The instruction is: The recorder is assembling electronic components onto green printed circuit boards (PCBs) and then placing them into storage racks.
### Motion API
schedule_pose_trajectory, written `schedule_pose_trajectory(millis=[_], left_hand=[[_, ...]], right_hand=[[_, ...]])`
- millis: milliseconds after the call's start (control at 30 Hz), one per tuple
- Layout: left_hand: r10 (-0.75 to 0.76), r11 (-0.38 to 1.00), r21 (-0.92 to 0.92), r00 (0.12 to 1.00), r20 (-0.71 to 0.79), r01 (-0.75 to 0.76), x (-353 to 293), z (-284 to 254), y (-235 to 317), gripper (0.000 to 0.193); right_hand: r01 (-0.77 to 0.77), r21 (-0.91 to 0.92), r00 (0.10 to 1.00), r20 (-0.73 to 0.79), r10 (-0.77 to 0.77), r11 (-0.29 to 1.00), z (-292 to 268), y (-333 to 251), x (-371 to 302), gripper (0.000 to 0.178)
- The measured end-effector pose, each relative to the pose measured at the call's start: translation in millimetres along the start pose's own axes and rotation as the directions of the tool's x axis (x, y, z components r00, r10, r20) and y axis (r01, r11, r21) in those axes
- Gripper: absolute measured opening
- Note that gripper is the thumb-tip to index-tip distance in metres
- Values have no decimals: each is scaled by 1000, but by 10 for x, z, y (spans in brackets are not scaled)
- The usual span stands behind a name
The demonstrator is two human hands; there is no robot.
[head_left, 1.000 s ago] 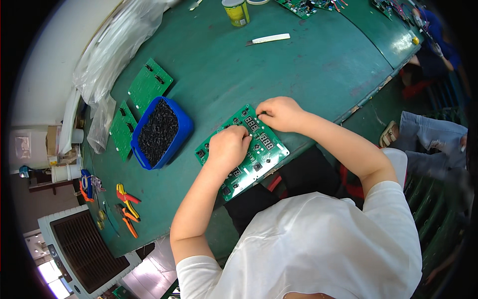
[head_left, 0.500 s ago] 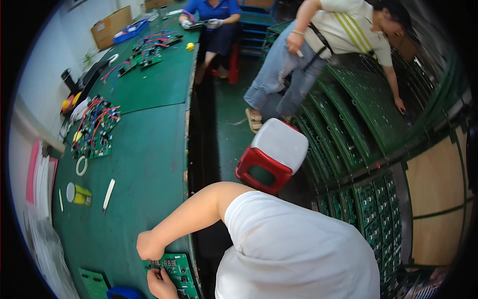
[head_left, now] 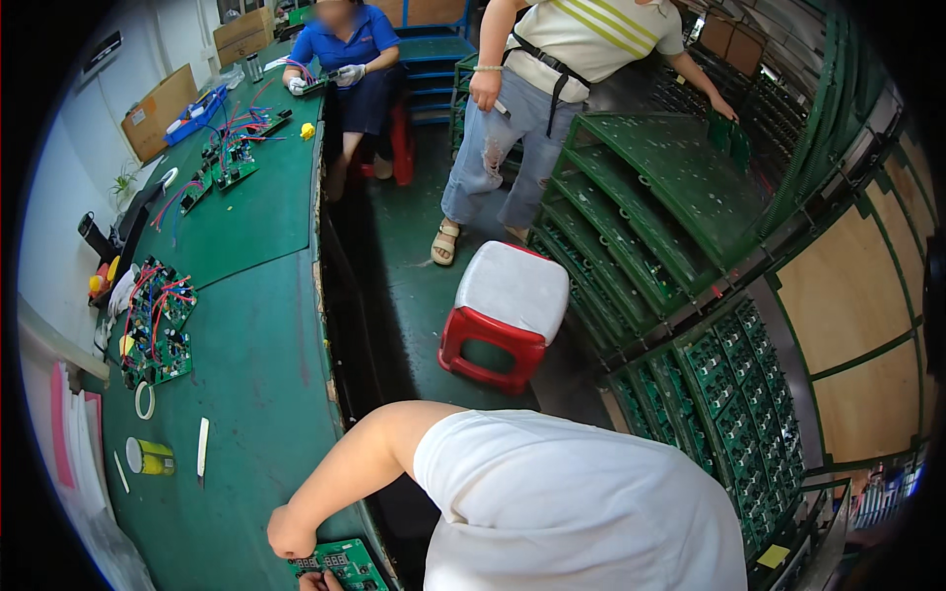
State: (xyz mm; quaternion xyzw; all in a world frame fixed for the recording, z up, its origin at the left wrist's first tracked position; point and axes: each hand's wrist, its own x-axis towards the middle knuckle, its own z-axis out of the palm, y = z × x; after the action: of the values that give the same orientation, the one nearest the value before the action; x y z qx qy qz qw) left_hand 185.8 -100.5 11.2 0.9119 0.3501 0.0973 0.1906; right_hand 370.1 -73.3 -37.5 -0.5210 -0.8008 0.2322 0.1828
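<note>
At the front edge of the green table lies a green circuit board (head_left: 356, 564) with digit displays. My right hand (head_left: 291, 533) is closed at the board's far left corner, back of the hand upward; its fingertips are hidden. Low in the picture, my left hand (head_left: 319, 582) has its fingers drawn together against the near side of the board. Most of this hand is cut off by the lower edge, so whatever it may grip cannot be made out.
Left on the table are a knife (head_left: 203, 451), a yellow jar (head_left: 150, 456), a tape roll (head_left: 145, 400) and wired boards (head_left: 158, 325). A red stool (head_left: 505, 315) stands behind me beside board racks (head_left: 631, 227). One person sits at the far table; another stands reaching into a rack.
The view has shifted, so the table and stool sit lower and further left. My hands stay at the board. The standing person's reaching hand now has green boards at it.
</note>
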Motion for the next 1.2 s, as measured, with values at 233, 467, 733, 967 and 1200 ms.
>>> schedule_pose_trajectory(millis=[233,467,733,967,1200], left_hand=[[-66,988,-136,997,36,70,-50,91,-217,11],[99,977,-175,989,-113,-118,-27,111,-276,10],[12,1000,26,987,-160,-8,-128,178,-206,6],[101,963,264,981,-165,-55,-159,105,-104,6],[102,961,265,990,-100,-72,12,72,-78,12]], right_hand=[[-164,516,944,-165,286,841,140,214,25,14],[-86,624,920,-248,302,776,231,452,-21,20],[-146,836,942,-47,332,529,175,289,-87,9],[-152,544,934,-194,300,825,198,138,-85,16],[-326,620,897,-35,440,714,-157,184,-318,19]])
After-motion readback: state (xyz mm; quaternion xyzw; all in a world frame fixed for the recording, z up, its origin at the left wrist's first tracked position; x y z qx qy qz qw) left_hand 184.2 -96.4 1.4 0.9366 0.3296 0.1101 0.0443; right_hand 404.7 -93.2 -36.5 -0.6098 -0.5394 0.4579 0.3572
